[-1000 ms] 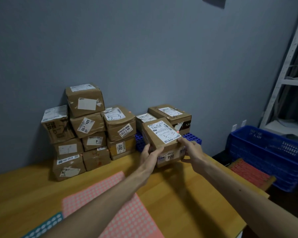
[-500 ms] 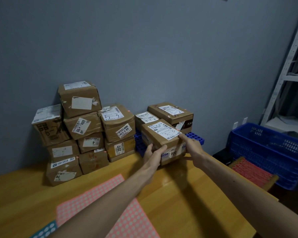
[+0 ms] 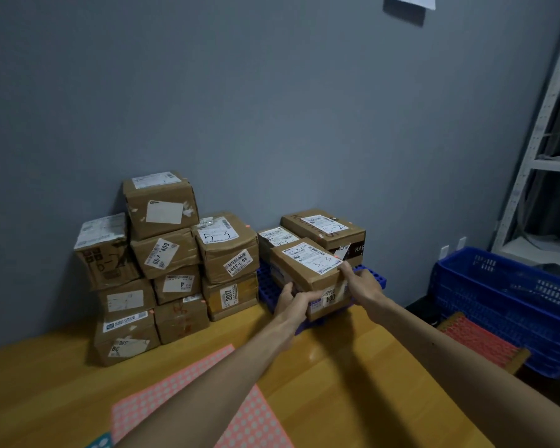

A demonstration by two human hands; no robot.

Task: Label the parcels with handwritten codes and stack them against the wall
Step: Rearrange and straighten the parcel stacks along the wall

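So both hands on the box (image 3: 307, 270) w/ the 3-3 label – left hand (image 3: 293, 302) gripping its near bottom corner, right hand (image 3: 361, 282) gripping the right edge – on the blue rack (image 3: 374, 276) by the wall stack (image 3: 175, 263).

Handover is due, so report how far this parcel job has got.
Done: a stack of parcels stands against the wall, one marked 5-3, and two more parcels sit on the blue tray. In hand: the left hand and right hand grip a parcel marked 3-3 at the tray's front; whether it rests there I cannot tell. Left: seating and releasing it. No loose parcels show on the table.
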